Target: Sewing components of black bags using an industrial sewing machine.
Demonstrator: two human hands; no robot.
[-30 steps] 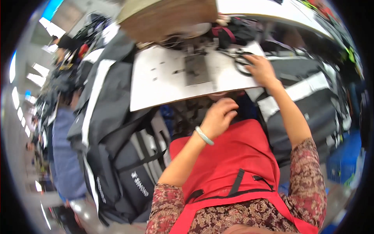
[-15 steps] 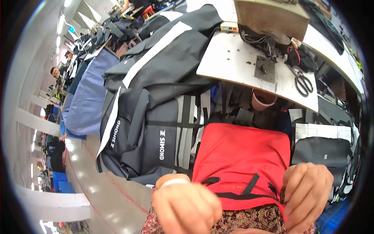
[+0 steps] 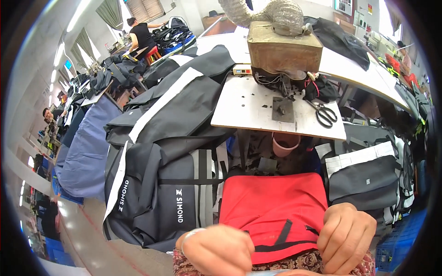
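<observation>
Left hand [image 3: 218,250] at the lower edge, over the lap, blurred; pale bangle [image 3: 189,235] at the wrist. Fingers curled inward; cannot tell whether its grip is pressed together or pinching anything. Right hand [image 3: 347,237] just right of the lap, knuckles up, fingers bent under; its fingertips are hidden, so its grip cannot be told either. Between and beyond the hands, the red apron [image 3: 274,202] lies spread across the lap, a short black strap [image 3: 284,231] slanting over it. The right hand overlaps its edge; contact unclear.

To the left, a heap of dark grey fabric bags [image 3: 156,193] with white and light grey bands. To the right, another dark bag [image 3: 366,181] with a white panel; a blue crate [image 3: 393,246] low beside it. Past the apron, a pink bin [image 3: 285,151] stands under the bench [image 3: 239,112]. On the white bench top, black-handled scissors [image 3: 318,108] lie open-looped to the right of a dark metal plate [image 3: 282,110]. Behind these, a brown boxy housing [image 3: 284,53] joins a ribbed duct [image 3: 287,16]. Far left, a co-worker in a black top [image 3: 142,34] sits near green curtains [image 3: 110,13].
</observation>
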